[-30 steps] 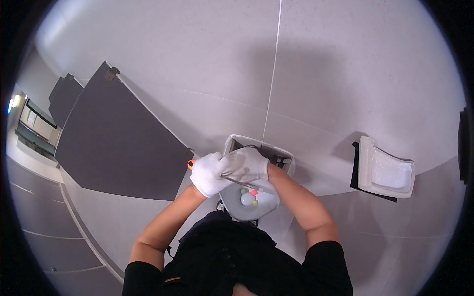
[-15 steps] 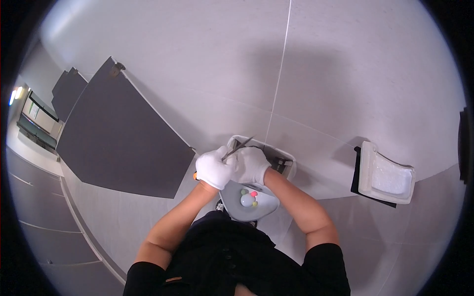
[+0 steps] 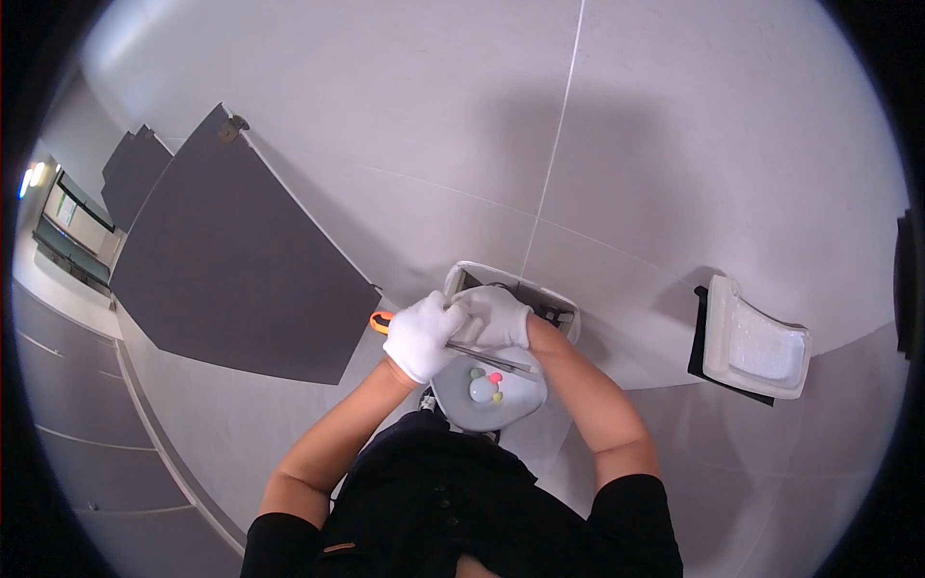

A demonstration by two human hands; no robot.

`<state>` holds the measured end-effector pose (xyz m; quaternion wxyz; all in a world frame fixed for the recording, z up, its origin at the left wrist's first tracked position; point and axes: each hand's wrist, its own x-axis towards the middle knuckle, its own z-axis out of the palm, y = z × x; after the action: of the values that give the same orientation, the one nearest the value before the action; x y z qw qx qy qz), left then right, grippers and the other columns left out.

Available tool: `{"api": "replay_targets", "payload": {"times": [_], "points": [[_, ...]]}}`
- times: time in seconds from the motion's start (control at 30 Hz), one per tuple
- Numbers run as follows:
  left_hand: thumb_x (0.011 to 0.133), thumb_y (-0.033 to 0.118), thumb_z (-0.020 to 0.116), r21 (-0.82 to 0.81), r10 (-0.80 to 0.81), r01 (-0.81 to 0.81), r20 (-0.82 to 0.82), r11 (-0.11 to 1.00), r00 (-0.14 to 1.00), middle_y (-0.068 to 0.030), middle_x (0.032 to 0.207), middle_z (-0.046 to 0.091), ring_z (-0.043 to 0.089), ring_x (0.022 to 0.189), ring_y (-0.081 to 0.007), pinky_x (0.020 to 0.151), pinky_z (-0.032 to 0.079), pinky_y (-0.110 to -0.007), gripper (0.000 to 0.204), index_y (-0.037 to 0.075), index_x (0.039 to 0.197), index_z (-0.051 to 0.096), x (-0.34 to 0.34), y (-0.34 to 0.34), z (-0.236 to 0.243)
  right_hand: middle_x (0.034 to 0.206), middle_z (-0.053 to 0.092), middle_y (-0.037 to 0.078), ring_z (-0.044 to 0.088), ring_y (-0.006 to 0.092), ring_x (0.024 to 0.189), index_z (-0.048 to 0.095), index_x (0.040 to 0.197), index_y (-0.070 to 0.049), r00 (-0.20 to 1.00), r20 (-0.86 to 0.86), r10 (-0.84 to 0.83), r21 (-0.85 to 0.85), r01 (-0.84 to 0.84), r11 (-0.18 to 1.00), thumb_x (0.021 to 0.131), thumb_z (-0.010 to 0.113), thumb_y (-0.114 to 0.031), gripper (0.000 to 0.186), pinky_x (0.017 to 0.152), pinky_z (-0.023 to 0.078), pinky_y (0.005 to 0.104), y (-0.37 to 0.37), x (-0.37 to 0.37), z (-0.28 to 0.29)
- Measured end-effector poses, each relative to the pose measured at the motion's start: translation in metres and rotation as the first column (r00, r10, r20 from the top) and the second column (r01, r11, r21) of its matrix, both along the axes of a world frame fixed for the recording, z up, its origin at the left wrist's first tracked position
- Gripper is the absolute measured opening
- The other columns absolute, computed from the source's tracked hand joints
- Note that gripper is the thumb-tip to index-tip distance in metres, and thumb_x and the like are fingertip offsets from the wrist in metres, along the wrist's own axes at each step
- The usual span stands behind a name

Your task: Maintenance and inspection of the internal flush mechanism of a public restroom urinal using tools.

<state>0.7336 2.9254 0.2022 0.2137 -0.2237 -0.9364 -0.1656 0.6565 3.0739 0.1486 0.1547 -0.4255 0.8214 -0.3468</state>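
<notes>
My left hand, in a white glove, is closed round a tool with an orange and dark handle. Its long thin metal shaft, much like a screwdriver's, points right and slightly toward me. My right hand, also white-gloved, has its fingers bent in against the left one. Whether it pinches something is hidden. Both hands are over the near side of an open white box-like housing with dark fittings inside. Below is a pale urinal bowl holding a whitish ball and small coloured pieces.
A dark grey partition panel juts out from the pale wall at the left. On the right is a white tray-like piece with a black panel beside it. Grey cabinet-like fronts run along the far left.
The tool has swung round: its shaft pointed up and away to the right, and now points right and slightly down. Its orange handle shows more. The right hand has barely moved.
</notes>
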Motion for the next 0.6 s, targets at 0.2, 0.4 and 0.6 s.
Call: {"api": "replay_targets", "payload": {"times": [0.2,0.4,0.6], "points": [[0.076,0.019,0.066,0.014,0.033,-0.032,-0.03,0.999,0.999,-0.0113,0.065,0.048,0.054,0.053,-0.0323,0.047,0.044,-0.041,0.016,0.009,0.072,0.054,-0.006,-0.002,0.004,0.081,0.066,0.014,0.064,0.0338,0.079,0.065,0.078,-0.008,0.989,-0.121,-0.081,-0.052,0.075,0.996,0.072,0.059,-0.04,0.033,0.07,0.05,0.0402,-0.006,0.009,0.012],[0.078,0.013,0.063,0.122,0.179,-0.173,-0.037,0.977,0.983,-0.0139,0.065,0.052,0.056,0.054,-0.0336,0.048,0.045,-0.042,0.012,0.008,0.071,0.055,-0.009,0.004,-0.002,0.083,0.067,0.016,0.064,0.0333,0.082,0.065,0.083,-0.008,0.985,-0.105,-0.134,0.246,0.156,0.957,0.078,0.052,-0.039,0.034,0.071,0.05,0.0404,-0.016,0.018,0.034],[0.084,0.015,0.058,0.226,0.28,-0.267,-0.027,0.937,0.96,-0.0157,0.067,0.056,0.057,0.057,-0.0363,0.052,0.047,-0.044,0.015,0.007,0.071,0.057,-0.013,0.005,-0.013,0.085,0.066,0.018,0.064,0.0357,0.081,0.065,0.084,-0.01,0.955,-0.185,-0.23,0.212,0.267,0.94,0.081,0.043,-0.045,0.042,0.069,0.051,0.042,-0.025,0.02,0.02]]}}
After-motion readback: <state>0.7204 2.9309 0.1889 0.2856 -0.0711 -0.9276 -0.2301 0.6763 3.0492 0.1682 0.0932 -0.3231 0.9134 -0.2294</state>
